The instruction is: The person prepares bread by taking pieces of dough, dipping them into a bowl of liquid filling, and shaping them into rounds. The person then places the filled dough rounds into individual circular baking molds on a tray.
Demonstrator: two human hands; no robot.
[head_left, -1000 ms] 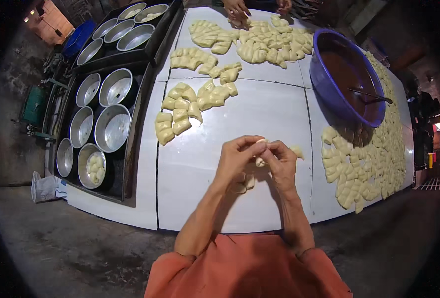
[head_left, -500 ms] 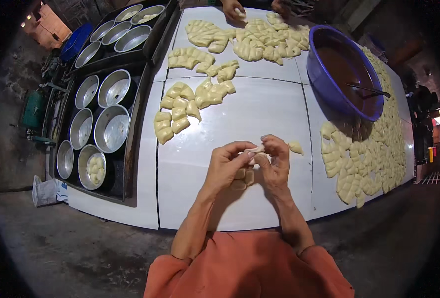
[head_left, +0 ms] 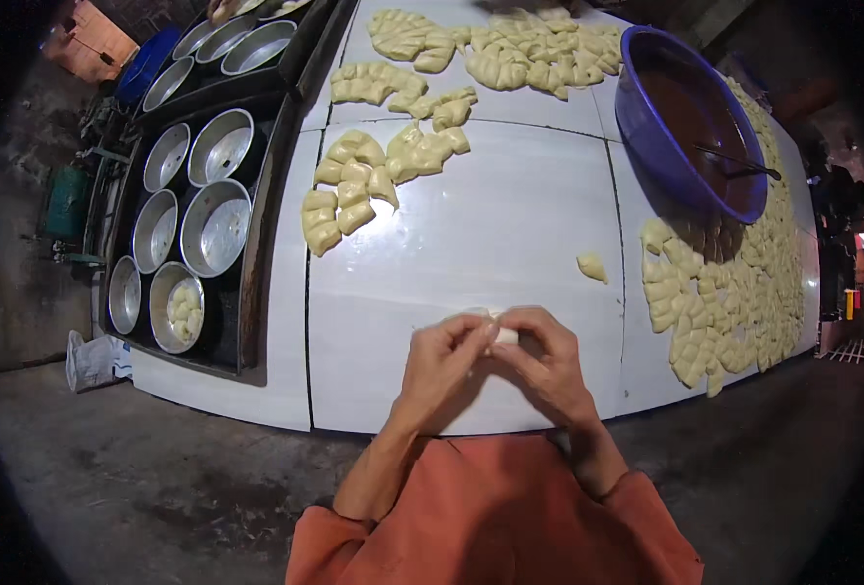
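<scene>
Both my hands are closed together over the white table [head_left: 393, 322], close to its near edge. Between their fingertips they pinch a small pale piece of dough [head_left: 506, 335]. My left hand [head_left: 443, 363] has its thumb and fingers against the dough's left side, and my right hand [head_left: 549, 359] grips it from the right. The fingers cover part of the piece. A single lump of dough [head_left: 593, 267] lies on the table beyond my right hand.
At left, a dark tray [head_left: 249, 322] carries round metal pans [head_left: 215, 234]; one pan [head_left: 164, 327] holds dough balls. Cut dough pieces [head_left: 354, 180] lie far left, with more [head_left: 705, 312] at right. A purple basin [head_left: 636, 127] contains brown liquid. A co-worker's hand [head_left: 221, 10] is over the far pans.
My hands have come nearer to me, still pinching dough, and now cover the spot where small pieces lay between my wrists. A co-worker's hand now appears over the far-left pans.
</scene>
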